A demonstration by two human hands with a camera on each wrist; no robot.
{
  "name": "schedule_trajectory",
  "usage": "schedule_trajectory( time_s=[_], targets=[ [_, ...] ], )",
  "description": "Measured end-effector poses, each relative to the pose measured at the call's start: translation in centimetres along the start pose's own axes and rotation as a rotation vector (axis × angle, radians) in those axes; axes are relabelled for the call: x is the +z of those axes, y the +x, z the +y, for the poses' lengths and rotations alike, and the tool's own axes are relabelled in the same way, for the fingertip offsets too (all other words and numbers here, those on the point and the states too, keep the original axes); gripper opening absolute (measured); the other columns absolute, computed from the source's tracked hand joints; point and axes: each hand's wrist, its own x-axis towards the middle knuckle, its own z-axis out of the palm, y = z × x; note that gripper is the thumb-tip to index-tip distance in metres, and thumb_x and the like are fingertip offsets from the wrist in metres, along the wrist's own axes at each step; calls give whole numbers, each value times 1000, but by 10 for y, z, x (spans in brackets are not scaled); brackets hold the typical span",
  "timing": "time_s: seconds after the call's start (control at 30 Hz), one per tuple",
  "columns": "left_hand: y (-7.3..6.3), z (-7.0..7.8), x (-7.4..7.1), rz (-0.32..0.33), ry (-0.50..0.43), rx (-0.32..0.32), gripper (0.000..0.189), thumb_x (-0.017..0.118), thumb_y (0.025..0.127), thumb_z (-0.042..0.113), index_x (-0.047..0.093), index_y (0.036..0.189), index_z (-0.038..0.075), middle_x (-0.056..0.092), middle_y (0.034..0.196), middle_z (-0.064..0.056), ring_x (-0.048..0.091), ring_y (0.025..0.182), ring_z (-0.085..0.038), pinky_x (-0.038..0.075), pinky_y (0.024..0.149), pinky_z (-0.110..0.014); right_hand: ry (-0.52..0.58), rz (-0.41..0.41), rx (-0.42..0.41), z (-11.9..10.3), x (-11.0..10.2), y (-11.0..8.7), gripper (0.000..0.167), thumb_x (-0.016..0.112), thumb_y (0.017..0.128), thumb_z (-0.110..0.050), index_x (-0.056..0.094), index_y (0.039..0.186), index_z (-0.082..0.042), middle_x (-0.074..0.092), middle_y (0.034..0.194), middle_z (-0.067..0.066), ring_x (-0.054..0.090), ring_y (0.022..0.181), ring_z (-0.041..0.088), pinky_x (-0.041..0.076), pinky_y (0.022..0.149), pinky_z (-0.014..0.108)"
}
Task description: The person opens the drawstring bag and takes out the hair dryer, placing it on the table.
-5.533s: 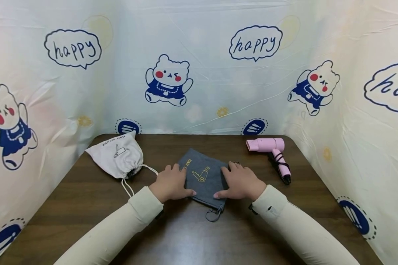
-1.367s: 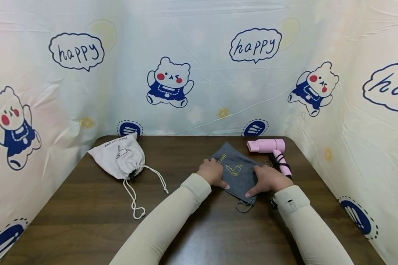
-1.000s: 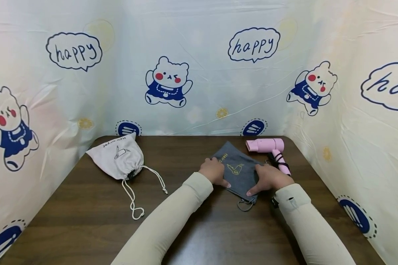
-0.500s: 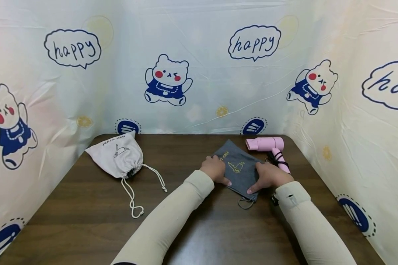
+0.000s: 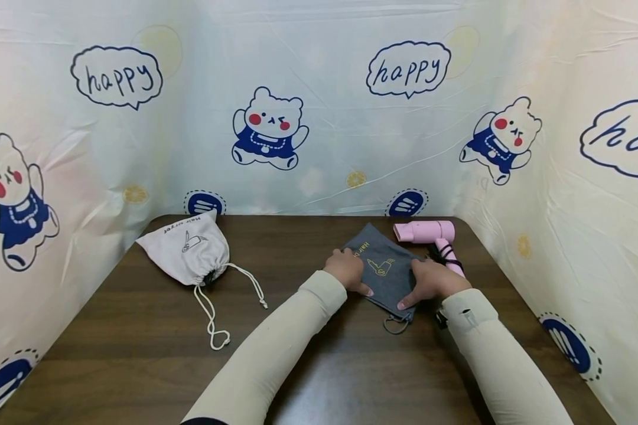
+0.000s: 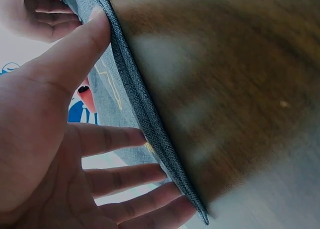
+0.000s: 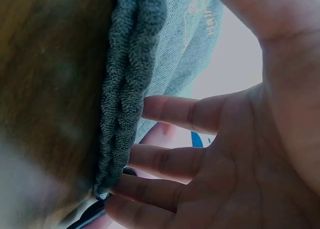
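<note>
A grey drawstring pouch point(image 5: 390, 286) with a gold hair dryer print lies flat on the table, right of centre. My left hand point(image 5: 347, 273) is at its left side, thumb near the front edge. My right hand point(image 5: 433, 281) is at the right side, thumb reaching over a front corner. In the left wrist view, straight, spread fingers point(image 6: 135, 176) touch the pouch's seam. The right wrist view shows outstretched fingers point(image 7: 160, 159) against the gathered, corded edge. A loop of grey cord point(image 5: 396, 325) sticks out in front.
Behind and right of my right hand lies a pink hair dryer point(image 5: 425, 232), its black cord wound around the handle. A white drawstring pouch point(image 5: 191, 251) lies at the far left, strings trailing forward. Patterned sheets point(image 5: 319, 118) enclose the wooden table point(image 5: 138, 366).
From mid-table, the grey pouch has moved right with both hands beside it, closer to the hair dryer. Over the last second it edges slightly further right. The white pouch stays put.
</note>
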Motion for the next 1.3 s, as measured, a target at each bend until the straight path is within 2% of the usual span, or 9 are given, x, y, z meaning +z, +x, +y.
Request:
schedule_trajectory(
  time_s=[0.4, 0.87, 1.3],
  targets=[
    [-9, 0, -9, 10, 9, 0, 75, 68, 84, 75, 75, 126, 13, 53, 145, -20, 52, 123, -39, 58, 83, -45, 10, -13, 12, 3, -3, 4, 124, 89, 60, -73, 46, 143, 9, 55, 141, 33, 55, 130, 45, 43, 111, 59],
    [-7, 4, -11, 21, 11, -9, 76, 69, 83, 75, 75, 126, 13, 54, 145, -19, 53, 121, -37, 59, 81, -44, 18, 10, 5, 4, -5, 2, 126, 89, 61, -72, 44, 145, 10, 52, 143, 35, 53, 131, 47, 42, 110, 61],
    [-3, 5, -7, 10, 6, -14, 77, 68, 83, 77, 73, 129, 14, 53, 145, -18, 52, 125, -37, 59, 84, -44, 28, -11, 27, 8, -1, 3, 125, 88, 62, -72, 43, 146, 10, 52, 144, 34, 53, 133, 46, 40, 112, 60]
  ],
)
